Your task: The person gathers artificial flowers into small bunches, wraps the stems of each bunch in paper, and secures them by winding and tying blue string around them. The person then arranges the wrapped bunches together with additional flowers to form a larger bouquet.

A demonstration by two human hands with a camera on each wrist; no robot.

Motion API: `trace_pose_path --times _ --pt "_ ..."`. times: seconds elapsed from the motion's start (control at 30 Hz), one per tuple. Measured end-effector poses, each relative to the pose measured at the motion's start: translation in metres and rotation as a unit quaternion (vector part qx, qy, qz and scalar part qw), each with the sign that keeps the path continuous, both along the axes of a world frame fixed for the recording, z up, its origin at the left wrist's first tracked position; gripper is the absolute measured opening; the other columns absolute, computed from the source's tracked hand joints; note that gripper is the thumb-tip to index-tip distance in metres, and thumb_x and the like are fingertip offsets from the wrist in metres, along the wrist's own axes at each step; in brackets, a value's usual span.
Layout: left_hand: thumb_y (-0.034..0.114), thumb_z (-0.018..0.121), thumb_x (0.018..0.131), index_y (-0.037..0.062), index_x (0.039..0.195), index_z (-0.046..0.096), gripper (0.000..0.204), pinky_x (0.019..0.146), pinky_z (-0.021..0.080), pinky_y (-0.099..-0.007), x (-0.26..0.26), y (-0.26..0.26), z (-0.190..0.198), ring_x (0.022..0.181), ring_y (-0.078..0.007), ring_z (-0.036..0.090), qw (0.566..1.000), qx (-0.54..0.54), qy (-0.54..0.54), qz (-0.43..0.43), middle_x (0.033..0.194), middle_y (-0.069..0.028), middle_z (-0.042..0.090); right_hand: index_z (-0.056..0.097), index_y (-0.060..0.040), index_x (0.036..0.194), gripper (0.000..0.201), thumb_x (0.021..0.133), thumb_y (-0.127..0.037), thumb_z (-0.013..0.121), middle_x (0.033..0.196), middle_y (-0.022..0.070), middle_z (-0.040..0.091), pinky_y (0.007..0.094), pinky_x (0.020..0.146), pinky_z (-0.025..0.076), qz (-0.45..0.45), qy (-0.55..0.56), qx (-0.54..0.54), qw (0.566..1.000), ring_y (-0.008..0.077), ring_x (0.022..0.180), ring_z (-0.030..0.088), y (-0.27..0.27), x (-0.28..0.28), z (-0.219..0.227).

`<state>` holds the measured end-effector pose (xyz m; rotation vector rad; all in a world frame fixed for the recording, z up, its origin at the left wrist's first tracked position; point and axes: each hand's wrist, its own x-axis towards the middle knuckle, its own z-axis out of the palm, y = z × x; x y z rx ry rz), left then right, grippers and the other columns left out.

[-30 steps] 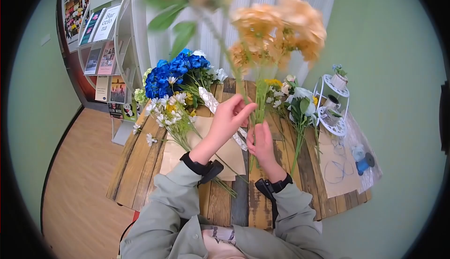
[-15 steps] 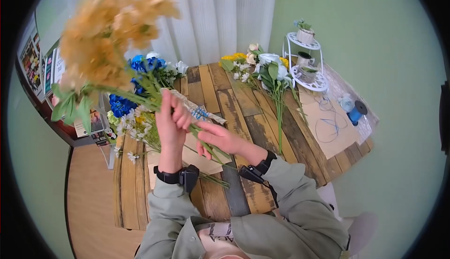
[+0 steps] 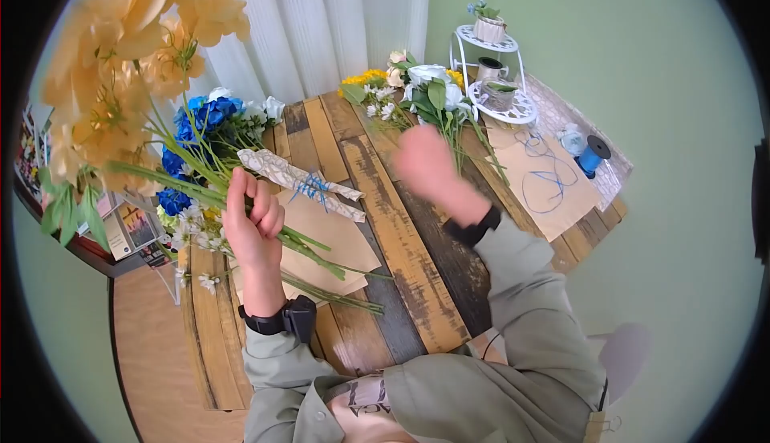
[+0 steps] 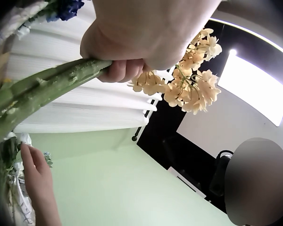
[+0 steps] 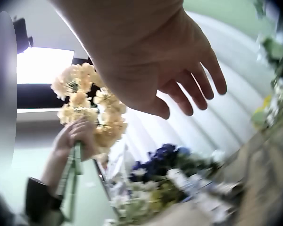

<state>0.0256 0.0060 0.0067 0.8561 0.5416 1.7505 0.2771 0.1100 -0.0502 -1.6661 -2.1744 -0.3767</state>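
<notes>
My left hand (image 3: 255, 218) grips the green stems (image 4: 42, 94) of a bunch of peach-coloured flowers (image 3: 132, 54), its fingers curled round them. The blooms lean up and to the left, with green leaves (image 3: 74, 212) low at their side; cut stem ends stick out below the fist. Blurred in the head view, my right hand (image 3: 425, 162) is over the table, just in front of a bunch of white flowers (image 3: 437, 86). In the right wrist view its fingers (image 5: 193, 89) are spread and hold nothing.
Blue flowers (image 3: 210, 118) and white daisies (image 3: 192, 230) lie at the table's left, beside a patterned paper wrap (image 3: 281, 174) tied with blue cord. Yellow flowers (image 3: 365, 82) lie at the back. A white two-tier stand (image 3: 513, 106), blue spool (image 3: 592, 156) and brown paper (image 3: 553, 194) occupy the right.
The peach bunch has swung from the middle to the left in my left hand. My right hand has let go of the stems and moved right toward the white flowers. The view has turned.
</notes>
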Motion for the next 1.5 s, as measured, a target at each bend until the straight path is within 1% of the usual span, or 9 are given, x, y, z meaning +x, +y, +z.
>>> trace_pose_path --times 0.1,0.23,0.43,0.67,0.87,0.97,1.1,1.27,1.5 --pt "0.029 0.045 0.098 0.0129 0.075 0.039 0.028 0.035 0.01 -0.0226 -0.004 0.0 0.004 0.037 -0.0032 0.015 1.0 -0.002 0.005 0.003 0.051 0.0068 0.024 0.066 -0.0059 0.078 0.015 0.08 -0.014 0.054 0.08 0.014 0.066 0.0417 0.062 0.051 -0.123 -0.039 0.009 0.992 0.0295 0.075 0.065 0.052 0.092 -0.05" --pt "0.028 0.045 0.097 0.0129 0.075 0.039 0.028 0.035 0.011 -0.0229 -0.009 0.001 0.008 0.037 -0.0036 0.015 1.0 -0.002 0.003 -0.002 0.051 0.0067 0.024 0.061 -0.0017 0.094 0.028 0.087 -0.027 0.05 0.081 0.0186 0.065 0.0455 0.068 0.051 0.1 0.171 -0.069 0.978 0.0351 0.079 0.064 0.027 0.089 -0.039" --pt "0.028 0.048 0.096 0.012 0.074 0.039 0.029 0.037 0.01 -0.0235 -0.013 -0.004 0.012 0.038 -0.0042 0.014 1.0 0.003 -0.024 0.02 0.051 0.0063 0.022 0.061 -0.0029 0.095 0.031 0.085 -0.032 0.056 0.09 0.0143 0.067 0.0405 0.069 0.053 -0.056 -0.074 -0.182 0.979 0.0296 0.082 0.066 -0.009 0.049 -0.04" --pt "0.029 0.046 0.097 0.0135 0.074 0.039 0.029 0.035 0.011 -0.0231 -0.022 -0.006 0.009 0.037 -0.004 0.014 1.0 0.003 0.002 0.022 0.051 0.0068 0.023 0.064 -0.0042 0.092 0.024 0.085 -0.025 0.053 0.091 0.0147 0.067 0.0406 0.074 0.052 -0.253 0.04 -0.194 0.947 0.0315 0.084 0.066 0.029 0.101 -0.085" --pt "0.029 0.046 0.097 0.0133 0.075 0.039 0.028 0.036 0.011 -0.0231 -0.022 -0.008 0.01 0.037 -0.004 0.014 1.0 0.0 0.004 0.007 0.051 0.0066 0.023 0.058 -0.0035 0.099 0.03 0.09 -0.031 0.051 0.077 0.0093 0.065 0.0379 0.056 0.048 -0.05 0.346 -0.124 0.929 0.0234 0.058 0.061 0.031 0.141 -0.063" --pt "0.03 0.047 0.097 0.013 0.075 0.04 0.029 0.035 0.01 -0.0234 -0.022 -0.006 0.008 0.037 -0.004 0.014 1.0 -0.002 0.003 0.005 0.051 0.0066 0.022 0.055 -0.0048 0.1 0.029 0.099 -0.029 0.039 0.057 -0.0054 0.04 0.0204 0.041 0.029 0.115 0.621 -0.153 0.76 0.0039 0.045 0.035 -0.007 0.127 -0.026" --pt "0.03 0.047 0.097 0.0133 0.074 0.04 0.029 0.035 0.01 -0.0234 -0.02 -0.005 0.005 0.037 -0.0042 0.015 1.0 -0.001 0.007 -0.01 0.051 0.0069 0.022 0.054 -0.0044 0.102 0.028 0.099 -0.029 0.04 0.056 -0.0049 0.04 0.0207 0.042 0.03 0.171 0.637 -0.186 0.728 0.0047 0.045 0.036 -0.025 0.117 0.012" --pt "0.038 0.054 0.093 0.0139 0.072 0.049 0.033 0.037 0.014 -0.0214 -0.003 -0.002 0.001 0.04 -0.0025 0.021 0.997 -0.058 0.049 0.028 0.051 0.0098 0.025 0.054 -0.0031 0.099 0.024 0.099 -0.023 0.04 0.056 -0.0049 0.039 0.02 0.046 0.028 0.216 0.485 -0.012 0.847 0.0037 0.048 0.034 -0.03 0.068 0.018" --pt "0.034 0.051 0.095 0.0065 0.084 0.052 0.029 0.037 0.017 -0.0207 0.007 0.004 -0.006 0.039 -0.0032 0.025 0.998 -0.021 0.06 -0.028 0.051 0.0081 0.029 0.046 -0.0038 0.107 0.018 0.097 -0.018 0.045 0.064 -0.0009 0.045 0.0208 0.049 0.03 0.345 0.533 0.022 0.772 0.005 0.055 0.039 -0.045 -0.043 0.028"
